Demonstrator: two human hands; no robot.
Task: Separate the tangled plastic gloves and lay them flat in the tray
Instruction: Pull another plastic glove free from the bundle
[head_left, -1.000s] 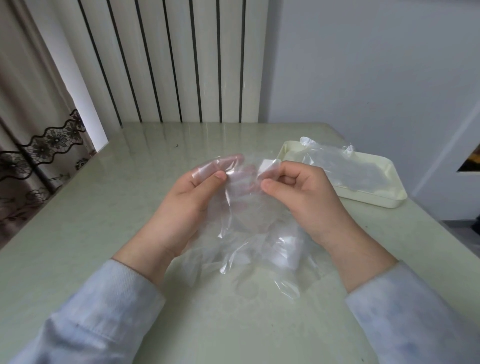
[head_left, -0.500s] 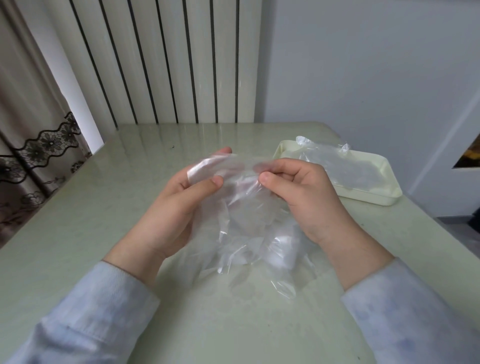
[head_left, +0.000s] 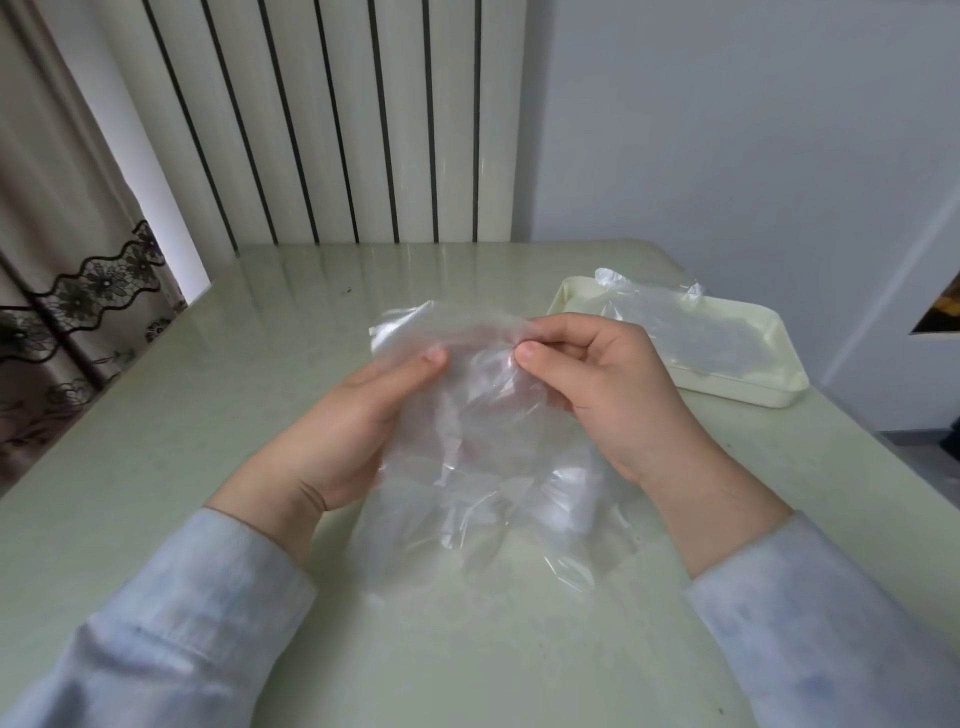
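A crumpled bundle of clear plastic gloves (head_left: 483, 467) hangs between my hands above the middle of the table. My left hand (head_left: 358, 421) pinches its upper left part between thumb and fingers. My right hand (head_left: 602, 379) pinches the upper right edge, fingers curled over the film. The lower ends of the bundle trail down onto the tabletop. A cream tray (head_left: 748, 387) sits at the right rear of the table, and a clear glove (head_left: 691, 322) lies spread inside it.
The pale green table (head_left: 208, 415) has a glossy top. A white ribbed radiator (head_left: 337, 119) stands behind it and a lace-trimmed curtain (head_left: 67, 291) hangs at the left. The table's right edge drops off just beyond the tray.
Both hands have lifted the glove bundle slightly and shifted their pinches along its top edge, and the film between them has spread wider.
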